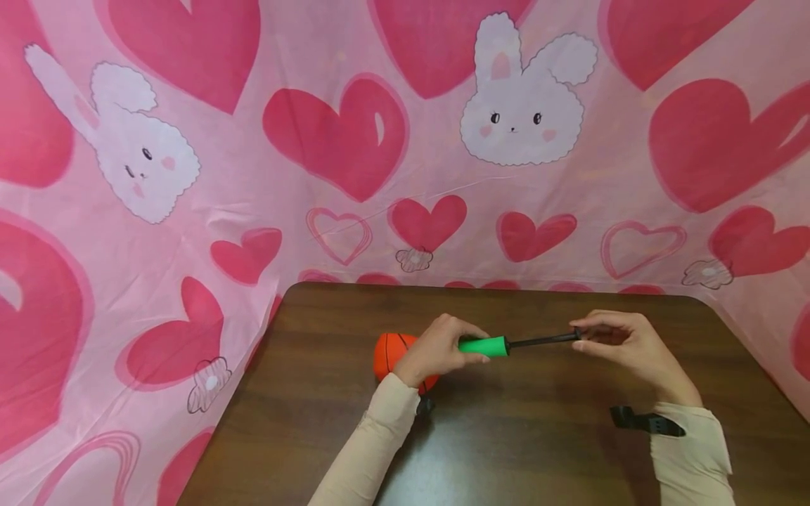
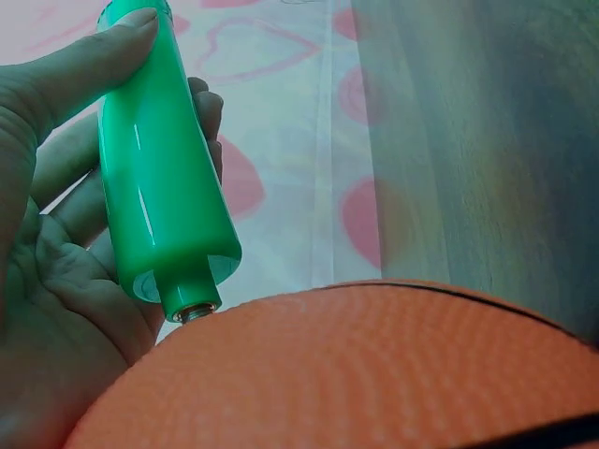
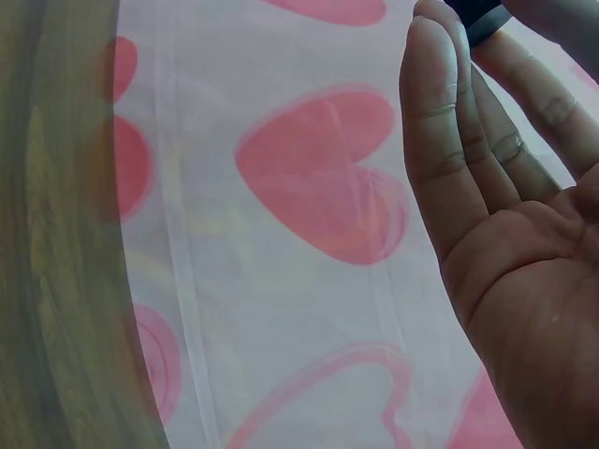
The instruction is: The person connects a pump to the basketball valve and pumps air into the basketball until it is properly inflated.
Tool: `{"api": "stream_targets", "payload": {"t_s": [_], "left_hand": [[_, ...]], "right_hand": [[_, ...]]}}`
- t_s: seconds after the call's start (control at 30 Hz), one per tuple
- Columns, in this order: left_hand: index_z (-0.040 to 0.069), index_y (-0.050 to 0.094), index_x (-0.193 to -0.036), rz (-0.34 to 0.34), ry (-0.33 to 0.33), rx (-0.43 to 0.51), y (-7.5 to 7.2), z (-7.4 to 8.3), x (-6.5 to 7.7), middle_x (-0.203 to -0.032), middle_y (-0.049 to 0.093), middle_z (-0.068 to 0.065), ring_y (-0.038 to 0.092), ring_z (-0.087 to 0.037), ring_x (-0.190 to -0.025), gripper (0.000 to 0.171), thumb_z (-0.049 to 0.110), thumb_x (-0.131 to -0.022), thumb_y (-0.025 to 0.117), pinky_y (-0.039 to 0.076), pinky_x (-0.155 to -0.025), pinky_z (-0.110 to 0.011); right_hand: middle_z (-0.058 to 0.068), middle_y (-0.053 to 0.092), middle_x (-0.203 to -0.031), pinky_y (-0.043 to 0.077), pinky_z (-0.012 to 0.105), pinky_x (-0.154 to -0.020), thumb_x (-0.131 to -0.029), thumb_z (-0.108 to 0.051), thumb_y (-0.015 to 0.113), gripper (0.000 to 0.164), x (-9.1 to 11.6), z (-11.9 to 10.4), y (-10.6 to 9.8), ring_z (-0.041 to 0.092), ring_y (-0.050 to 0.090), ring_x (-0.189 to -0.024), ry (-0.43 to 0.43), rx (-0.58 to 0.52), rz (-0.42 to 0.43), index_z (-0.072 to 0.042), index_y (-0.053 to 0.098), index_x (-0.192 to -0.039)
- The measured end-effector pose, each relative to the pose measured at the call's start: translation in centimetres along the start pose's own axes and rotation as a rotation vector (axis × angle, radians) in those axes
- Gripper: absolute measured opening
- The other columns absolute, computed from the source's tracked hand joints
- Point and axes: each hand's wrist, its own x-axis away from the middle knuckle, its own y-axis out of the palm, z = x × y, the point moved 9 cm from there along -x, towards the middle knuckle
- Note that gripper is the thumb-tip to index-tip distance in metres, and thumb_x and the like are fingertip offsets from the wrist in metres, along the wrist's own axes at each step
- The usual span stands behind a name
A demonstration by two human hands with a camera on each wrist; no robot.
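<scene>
I'm clamping my left grip point(image 1: 441, 346) around the green cylinder point(image 1: 489, 347) above the worktop point(image 1: 493, 436), pinching the black rod point(image 1: 543, 340) by its outer end with my right grip point(image 1: 619, 340), seemingly bracing both in line, while the orange ball point(image 1: 389, 355) is sitting partly behind the left.

Pink fabric point(image 1: 436, 165) printed with red hearts point(image 1: 335, 137) and 2 white rabbit heads point(image 1: 522, 130) hangs around a dark brown, wood-grain tabletop point(image 1: 538, 436) with rounded far corners; pale light glints off its near surface.
</scene>
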Motion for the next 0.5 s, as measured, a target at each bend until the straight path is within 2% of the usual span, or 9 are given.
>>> {"api": "stream_targets", "payload": {"t_s": [0.33,0.5], "left_hand": [[0.014,0.082,-0.116,0.015,-0.006,-0.017,-0.1,0.1,0.0,-0.097,0.079,0.005,0.061,-0.004,-0.077,0.031,0.021,-0.086,0.087,0.052,-0.072,-0.016],[0.014,0.082,-0.115,0.013,0.005,-0.038,0.2,0.3,-0.2,-0.095,0.079,0.005,0.061,-0.003,-0.074,0.030,0.022,-0.087,0.087,0.051,-0.071,-0.015]], "right_hand": [[-0.006,0.073,-0.090,0.060,0.021,-0.070,-0.082,0.007,0.082,0.030,-1.1,0.2,3.2,0.007,0.071,-0.076,0.016,0.042,-0.039,0.000,0.078,-0.111],[0.000,0.073,-0.089,0.061,0.023,-0.071,-0.083,0.003,0.083,0.028,-1.5,0.6,5.1,0.010,0.071,-0.075,0.022,0.026,-0.058,0.000,0.079,-0.111]]}}
